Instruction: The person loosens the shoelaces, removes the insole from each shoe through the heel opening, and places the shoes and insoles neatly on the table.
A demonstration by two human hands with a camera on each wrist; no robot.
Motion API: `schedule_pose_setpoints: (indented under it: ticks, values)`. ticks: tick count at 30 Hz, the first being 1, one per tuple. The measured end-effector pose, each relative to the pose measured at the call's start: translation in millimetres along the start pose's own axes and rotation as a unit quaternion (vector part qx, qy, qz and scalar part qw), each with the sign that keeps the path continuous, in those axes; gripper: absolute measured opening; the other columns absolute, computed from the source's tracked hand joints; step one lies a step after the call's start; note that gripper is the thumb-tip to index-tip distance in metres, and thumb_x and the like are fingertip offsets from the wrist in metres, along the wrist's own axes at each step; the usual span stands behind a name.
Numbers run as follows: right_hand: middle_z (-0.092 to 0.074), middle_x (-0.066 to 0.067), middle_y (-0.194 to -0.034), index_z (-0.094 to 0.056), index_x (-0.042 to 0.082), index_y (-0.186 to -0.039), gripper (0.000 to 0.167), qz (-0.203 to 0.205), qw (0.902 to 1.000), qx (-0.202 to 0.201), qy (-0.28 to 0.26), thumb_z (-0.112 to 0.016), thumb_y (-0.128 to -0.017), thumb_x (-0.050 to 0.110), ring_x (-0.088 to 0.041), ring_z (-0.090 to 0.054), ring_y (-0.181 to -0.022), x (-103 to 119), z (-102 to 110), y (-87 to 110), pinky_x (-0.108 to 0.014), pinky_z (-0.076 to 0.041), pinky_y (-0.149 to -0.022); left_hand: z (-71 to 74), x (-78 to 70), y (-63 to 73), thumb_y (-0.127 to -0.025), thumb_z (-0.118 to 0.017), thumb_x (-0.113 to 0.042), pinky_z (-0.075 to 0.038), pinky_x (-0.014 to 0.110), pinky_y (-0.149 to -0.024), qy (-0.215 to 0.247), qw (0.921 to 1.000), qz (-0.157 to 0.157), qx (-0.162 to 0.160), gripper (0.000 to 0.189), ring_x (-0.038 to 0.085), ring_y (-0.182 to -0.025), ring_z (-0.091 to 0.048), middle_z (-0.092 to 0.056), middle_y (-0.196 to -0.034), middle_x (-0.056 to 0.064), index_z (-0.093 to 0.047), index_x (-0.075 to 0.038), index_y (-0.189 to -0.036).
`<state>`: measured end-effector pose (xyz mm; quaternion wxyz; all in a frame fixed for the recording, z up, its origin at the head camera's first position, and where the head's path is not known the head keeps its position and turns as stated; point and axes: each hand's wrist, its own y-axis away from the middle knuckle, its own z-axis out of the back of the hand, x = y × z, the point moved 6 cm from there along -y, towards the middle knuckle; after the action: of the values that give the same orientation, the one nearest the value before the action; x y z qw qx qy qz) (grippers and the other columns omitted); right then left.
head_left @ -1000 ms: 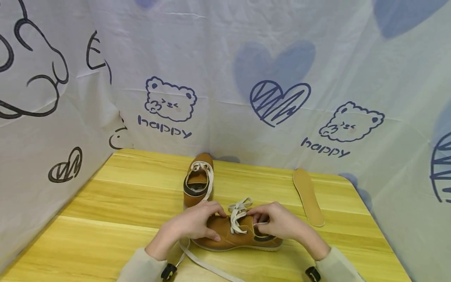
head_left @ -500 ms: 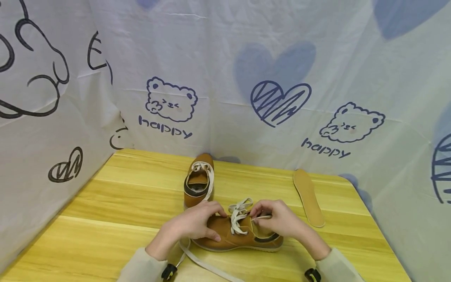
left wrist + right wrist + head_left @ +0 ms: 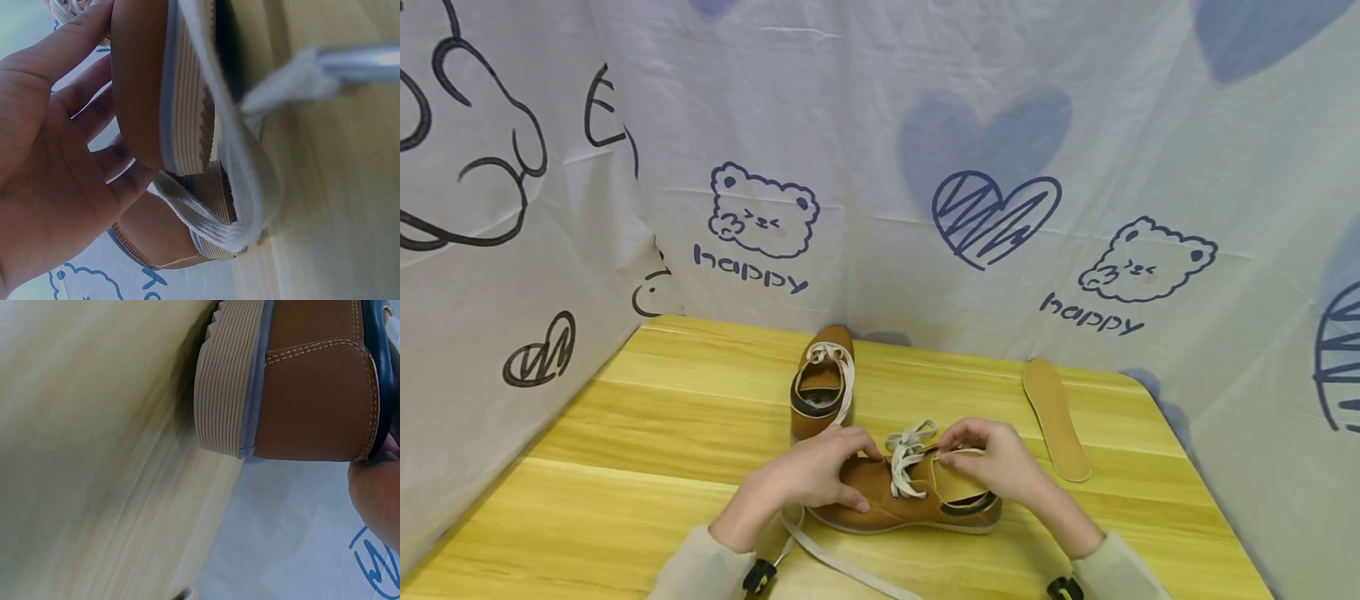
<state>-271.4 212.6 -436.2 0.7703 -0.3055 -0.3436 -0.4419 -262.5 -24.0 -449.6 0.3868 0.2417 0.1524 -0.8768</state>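
Note:
A brown lace-up shoe [image 3: 880, 521] lies sideways on the table, toe to the left, its white laces [image 3: 906, 467] tied in a bow. My left hand [image 3: 812, 471] grips it round the toe, thumb on the near side and fingers on the far side. At the shoe's opening, my right hand [image 3: 992, 462] pinches a tan insole [image 3: 953, 485], which stands tilted partly out of the shoe; its lower part is hidden inside. In the right wrist view the shoe's heel [image 3: 312, 394] shows, with part of the hand beside the collar.
A second brown shoe [image 3: 820, 383] stands behind, toe away, with loose white lace. A tan insole [image 3: 1056, 421] lies flat at the right. One long white lace [image 3: 842, 567] trails across the table's front. Printed cloth [image 3: 880, 275] hangs behind the table [image 3: 662, 417].
My right hand has risen slightly, and the insole has come up from inside the shoe, showing more of its face. The left hand and the shoe have stayed in place.

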Motion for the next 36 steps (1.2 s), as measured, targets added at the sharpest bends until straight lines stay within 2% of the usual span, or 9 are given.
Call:
schedule_pose_setpoints:
  ticks: [6,11,18,23,29,33,36]
  values:
    - [-0.076,0.005,-0.095,-0.075,0.015,-0.097,0.008,0.026,0.999,-0.021,0.031,-0.079,-0.092,0.009,-0.01,-0.071,-0.091,2.0,2.4,7.7,-0.028,-0.058,-0.081,-1.1,0.8,0.8,-0.079,-0.092,-0.033,-0.048,0.045,-0.107,-0.001,1.0,0.003,0.001,0.052,0.024,-0.127,-0.055,-0.064,-0.131,-0.002,-0.067,-0.018,-0.123]
    - [-0.075,0.002,-0.095,-0.075,0.013,-0.097,0.009,0.046,0.9984,-0.027,0.021,-0.078,-0.093,0.006,-0.011,-0.071,-0.089,2.3,3.6,14.0,-0.027,-0.059,-0.078,-1.7,3.0,1.2,-0.079,-0.092,-0.033,-0.048,0.044,-0.107,-0.004,0.9999,0.011,0.004,0.053,0.022,-0.127,-0.054,-0.063,-0.131,-0.004,-0.067,-0.019,-0.124]
    - [-0.076,0.002,-0.095,-0.075,0.014,-0.096,0.018,0.077,0.9953,-0.056,0.021,-0.077,-0.09,-0.003,-0.014,-0.073,-0.092,2.0,6.8,22.9,-0.028,-0.06,-0.089,-2.1,3.0,0.9,-0.08,-0.091,-0.032,-0.047,0.044,-0.108,-0.005,0.9999,0.011,0.005,0.052,0.023,-0.128,-0.054,-0.064,-0.131,-0.004,-0.067,-0.019,-0.124]
    - [-0.076,0.005,-0.093,-0.076,0.018,-0.094,0.025,0.116,0.9865,-0.094,0.066,-0.08,-0.086,-0.005,-0.018,-0.072,-0.089,6.6,13.6,30.0,-0.027,-0.06,-0.082,-3.9,1.5,-0.8,-0.081,-0.091,-0.034,-0.048,0.042,-0.106,-0.009,0.9999,0.01,0.009,0.052,0.02,-0.126,-0.054,-0.064,-0.13,-0.007,-0.067,-0.02,-0.125]
    - [-0.073,0.008,-0.093,-0.076,0.02,-0.092,0.034,0.145,0.9714,-0.145,0.119,-0.082,-0.08,-0.011,-0.009,-0.066,-0.088,12.4,27.4,39.4,-0.023,-0.06,-0.073,-6.0,-0.1,-2.7,-0.081,-0.091,-0.035,-0.047,0.041,-0.107,-0.015,0.9999,0.003,0.005,0.051,0.019,-0.125,-0.055,-0.064,-0.129,-0.009,-0.068,-0.02,-0.124]
    - [-0.074,0.007,-0.094,-0.076,0.019,-0.093,0.037,0.163,0.9682,-0.141,0.127,-0.083,-0.078,-0.014,-0.007,-0.067,-0.087,10.7,31.6,42.6,-0.019,-0.058,-0.075,-5.8,1.9,-2.1,-0.081,-0.091,-0.034,-0.045,0.042,-0.109,-0.017,0.9998,0.004,0.002,0.051,0.019,-0.126,-0.054,-0.064,-0.13,-0.008,-0.067,-0.02,-0.124]
    - [-0.075,0.007,-0.098,-0.076,0.017,-0.097,0.036,0.195,0.9624,-0.13,0.137,-0.083,-0.078,-0.013,-0.009,-0.068,-0.09,10.9,31.3,42.9,-0.015,-0.055,-0.081,-5.4,3.7,-1.7,-0.08,-0.091,-0.035,-0.046,0.042,-0.109,-0.018,0.9998,0.005,0.0,0.052,0.019,-0.125,-0.054,-0.064,-0.13,-0.008,-0.067,-0.02,-0.124]
